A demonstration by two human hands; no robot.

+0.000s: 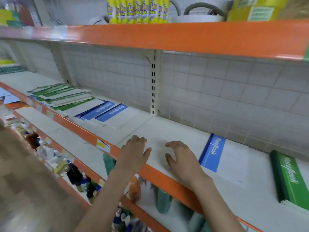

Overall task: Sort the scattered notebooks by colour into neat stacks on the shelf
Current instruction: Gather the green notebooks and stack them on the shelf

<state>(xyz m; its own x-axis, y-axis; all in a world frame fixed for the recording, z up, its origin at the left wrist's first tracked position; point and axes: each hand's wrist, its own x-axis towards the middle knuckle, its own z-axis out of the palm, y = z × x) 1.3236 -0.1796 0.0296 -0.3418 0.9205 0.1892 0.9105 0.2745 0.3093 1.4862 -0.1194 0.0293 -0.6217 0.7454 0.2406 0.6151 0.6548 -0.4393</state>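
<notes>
Both my hands hover over a bare stretch of the white shelf (167,131), holding nothing. My left hand (133,153) and my right hand (182,158) have loosely curved fingers, a palm's width apart. To the right of my right hand lies a blue notebook stack (224,158), and further right a green notebook stack (291,178). Off to the left, several blue notebooks (107,113) lie fanned out, overlapped by a scattered heap of green notebooks (63,96) behind them.
An orange-edged upper shelf (167,37) hangs overhead with yellow packs (137,10). A white slotted upright (153,82) stands at the tiled back wall. Lower shelves at the left carry bottles (80,180) and other goods.
</notes>
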